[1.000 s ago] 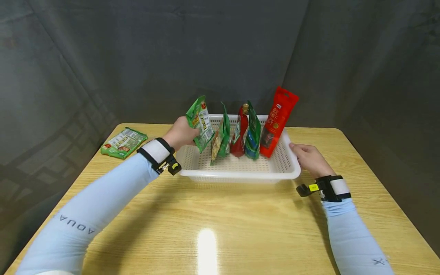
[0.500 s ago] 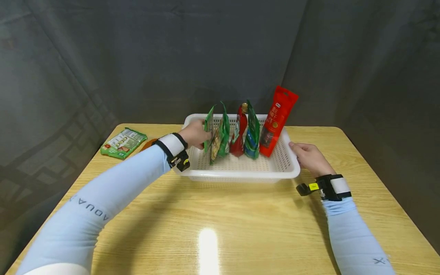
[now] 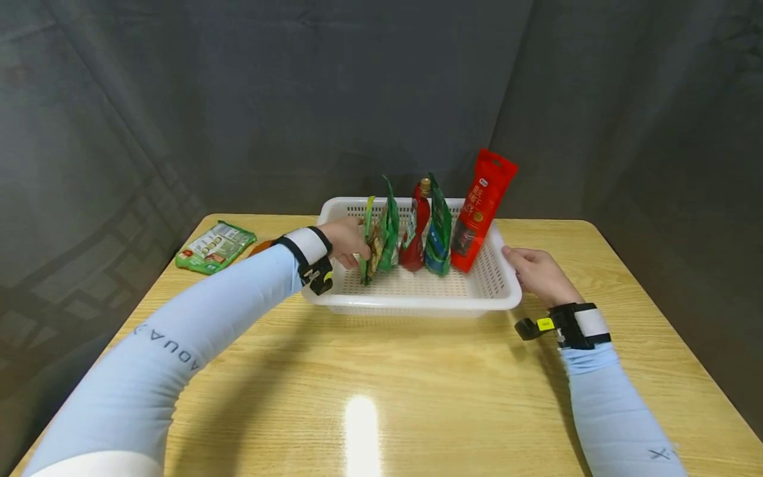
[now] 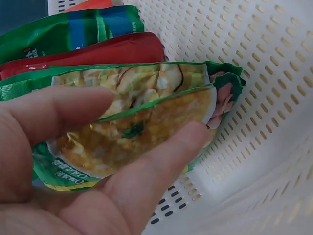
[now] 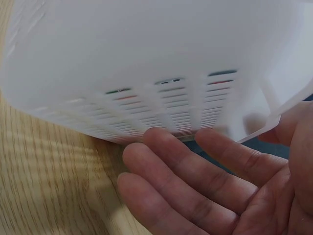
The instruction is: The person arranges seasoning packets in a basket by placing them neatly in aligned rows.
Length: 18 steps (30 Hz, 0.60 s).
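A white plastic basket (image 3: 411, 303) holds several food packets standing on edge. Inside its left end is my left hand (image 3: 347, 242), thumb and finger spread apart over a green soup packet (image 4: 142, 134). Right behind that packet leans another green packet (image 4: 161, 81) with a food picture. Farther right in the head view stand a red pouch with a gold cap (image 3: 415, 232), a green-and-blue packet (image 3: 438, 235) and a tall red packet (image 3: 481, 205). My right hand (image 3: 541, 275) holds the basket's right rim, thumb over the edge and fingers along the outer wall (image 5: 161, 58).
On the wooden table (image 3: 429, 384), left of the basket, lies a flat green packet (image 3: 216, 247). An orange-brown item (image 3: 260, 247) shows partly behind my left wrist. A dark curtain (image 3: 357, 86) hangs behind the table.
My left hand has carried a green packet rightward and down into the basket, set it beside the others and spread its fingers off it. The right hand stays on the rim.
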Each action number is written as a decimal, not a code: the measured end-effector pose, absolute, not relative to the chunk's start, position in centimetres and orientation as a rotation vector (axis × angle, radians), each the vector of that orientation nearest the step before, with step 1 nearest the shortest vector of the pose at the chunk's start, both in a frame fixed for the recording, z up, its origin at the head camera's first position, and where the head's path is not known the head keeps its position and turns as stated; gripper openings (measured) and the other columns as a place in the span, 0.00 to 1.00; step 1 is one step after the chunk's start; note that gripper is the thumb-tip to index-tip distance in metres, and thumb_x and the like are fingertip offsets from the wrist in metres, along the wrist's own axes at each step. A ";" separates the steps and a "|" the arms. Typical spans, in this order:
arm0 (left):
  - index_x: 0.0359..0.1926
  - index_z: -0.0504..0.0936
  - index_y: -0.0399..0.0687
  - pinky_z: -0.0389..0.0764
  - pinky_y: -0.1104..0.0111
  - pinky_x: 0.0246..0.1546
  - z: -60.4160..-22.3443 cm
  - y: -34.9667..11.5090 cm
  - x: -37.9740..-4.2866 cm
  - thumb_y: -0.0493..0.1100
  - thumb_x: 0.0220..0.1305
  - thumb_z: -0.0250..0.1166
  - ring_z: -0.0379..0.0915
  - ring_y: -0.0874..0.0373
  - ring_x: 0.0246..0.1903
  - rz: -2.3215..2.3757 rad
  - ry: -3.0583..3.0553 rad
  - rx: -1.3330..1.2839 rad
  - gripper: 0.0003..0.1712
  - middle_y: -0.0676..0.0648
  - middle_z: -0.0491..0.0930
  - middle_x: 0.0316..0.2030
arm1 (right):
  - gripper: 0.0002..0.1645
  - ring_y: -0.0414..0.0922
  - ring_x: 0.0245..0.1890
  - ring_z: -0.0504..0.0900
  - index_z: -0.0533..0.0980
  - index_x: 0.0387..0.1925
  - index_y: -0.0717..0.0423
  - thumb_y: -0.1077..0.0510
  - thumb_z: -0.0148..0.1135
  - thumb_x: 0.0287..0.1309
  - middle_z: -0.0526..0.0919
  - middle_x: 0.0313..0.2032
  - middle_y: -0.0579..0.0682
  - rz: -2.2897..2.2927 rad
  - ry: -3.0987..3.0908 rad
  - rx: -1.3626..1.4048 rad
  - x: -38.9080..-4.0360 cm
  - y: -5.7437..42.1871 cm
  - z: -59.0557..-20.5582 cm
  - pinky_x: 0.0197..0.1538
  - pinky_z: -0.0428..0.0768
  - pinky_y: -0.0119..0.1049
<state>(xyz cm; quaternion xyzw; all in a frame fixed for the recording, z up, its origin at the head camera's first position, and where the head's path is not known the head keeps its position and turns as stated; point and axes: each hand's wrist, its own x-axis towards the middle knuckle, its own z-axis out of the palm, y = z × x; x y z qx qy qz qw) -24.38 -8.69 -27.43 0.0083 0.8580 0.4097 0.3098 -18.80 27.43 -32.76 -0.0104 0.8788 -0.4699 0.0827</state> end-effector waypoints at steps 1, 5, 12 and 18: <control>0.78 0.31 0.46 0.80 0.54 0.51 -27.4 -8.6 -24.4 0.32 0.66 0.63 0.76 0.35 0.52 1.077 2.267 0.028 0.56 0.34 0.54 0.72 | 0.44 0.55 0.48 0.82 0.63 0.69 0.69 0.34 0.41 0.73 0.75 0.58 0.70 -1.404 2.623 -0.030 -18.8 27.4 -32.8 0.46 0.83 0.45; 0.79 0.33 0.47 0.80 0.55 0.49 -27.4 -8.5 -24.3 0.33 0.65 0.65 0.78 0.37 0.48 1.065 2.268 0.041 0.57 0.35 0.57 0.71 | 0.45 0.56 0.49 0.81 0.62 0.70 0.67 0.33 0.41 0.72 0.75 0.58 0.69 -1.401 2.616 -0.024 -18.7 27.5 -32.8 0.49 0.82 0.49; 0.79 0.35 0.44 0.79 0.54 0.51 -27.6 -8.6 -24.2 0.34 0.66 0.64 0.78 0.37 0.49 1.066 2.282 0.038 0.54 0.35 0.55 0.72 | 0.45 0.57 0.49 0.81 0.62 0.71 0.67 0.34 0.41 0.73 0.74 0.59 0.69 -1.411 2.611 -0.024 -18.7 27.4 -32.7 0.50 0.81 0.50; 0.78 0.34 0.41 0.80 0.57 0.51 -27.3 -9.1 -24.4 0.33 0.66 0.62 0.76 0.38 0.53 1.076 2.293 0.044 0.53 0.33 0.55 0.72 | 0.46 0.58 0.49 0.80 0.61 0.71 0.67 0.33 0.41 0.72 0.74 0.59 0.69 -1.401 2.615 -0.022 -18.8 27.5 -32.8 0.50 0.81 0.51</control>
